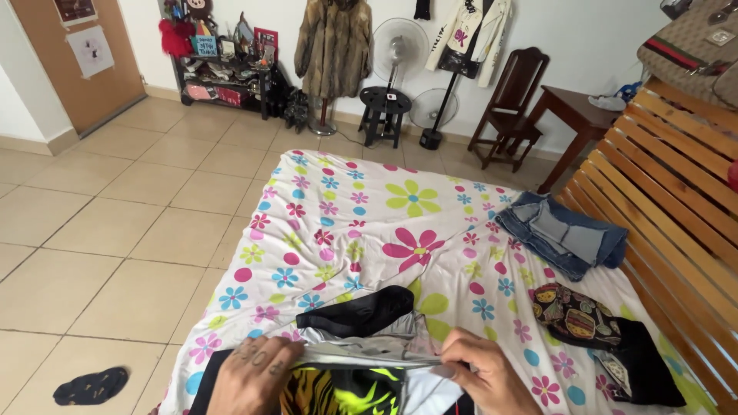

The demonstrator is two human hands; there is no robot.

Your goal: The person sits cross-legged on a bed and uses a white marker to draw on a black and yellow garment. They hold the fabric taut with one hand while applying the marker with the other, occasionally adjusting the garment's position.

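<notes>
Both hands at bottom of frame, w/ a garment [361, 365] between them at the near edge of the bed [369, 223]. Left hand [254, 373] has a closed grip on the garment's silver-grey top edge, fingers curled over it. Right hand [480, 373] pinches the same edge on the other side, thumb & fingers shut on the fabric. Garment is black, silver and white up top, w/ a yellow-and-black striped panel below; prob. a jacket or jersey, but too much is cut off to tell. A black flap sticks up just behind it.

Bed has a white cover w/ coloured flowers. Folded jeans [565, 234] lie at its far right, well apart from the hands. A patterned cloth [576, 315] sits near the right hand, touching a black piece [649, 369] beside it. Wooden slats [669, 177] run along the right. A dark sock [92, 386] lies on the tiled floor [115, 223], left of the bed.
</notes>
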